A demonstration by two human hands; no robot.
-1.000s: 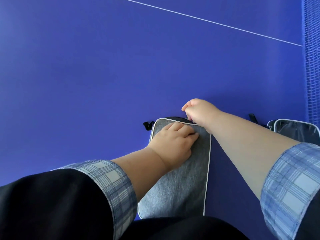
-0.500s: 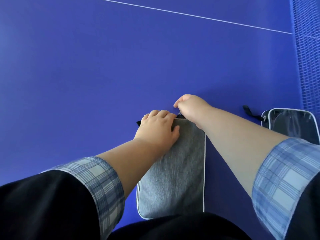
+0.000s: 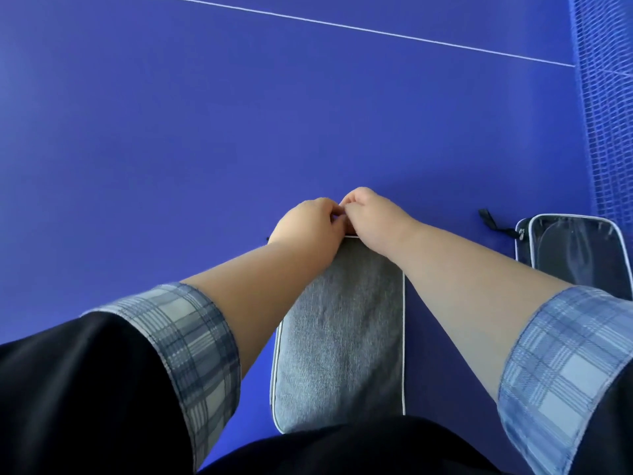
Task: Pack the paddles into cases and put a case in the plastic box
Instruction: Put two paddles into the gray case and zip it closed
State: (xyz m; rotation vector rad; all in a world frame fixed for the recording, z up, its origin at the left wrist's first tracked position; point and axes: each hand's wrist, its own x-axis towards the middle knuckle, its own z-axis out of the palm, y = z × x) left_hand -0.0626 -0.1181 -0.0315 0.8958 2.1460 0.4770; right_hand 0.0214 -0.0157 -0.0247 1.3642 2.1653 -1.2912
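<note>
Left hand [image 3: 306, 224] and right hand [image 3: 373, 219] touch, fingers curled, both pinching the far edge of the grey case [image 3: 339, 334]. Case is a flat fabric rectangle with white piping, lying on the blue table [image 3: 171, 132] between the forearms. Clear-fronted case [image 3: 579, 252] lies far right.

Grey case [image 3: 339, 337]: cloth, heathered weave, matt, slightly rough; white piping round the edge, smooth. Table [image 3: 205, 132] under it: blue, smooth, matt w/ faint sheen; thin white line [image 3: 342, 26] on far side looks painted. 2nd case [image 3: 579, 255], right of grey case: clear plastic front, glossy w/ reflections, dark cloth body, small shiny zip pull [image 3: 521, 234], prob metal. Net [image 3: 606, 97], further right: blue mesh, matt. Cuffs [image 3: 191, 344]: plaid woven cloth, matt.
</note>
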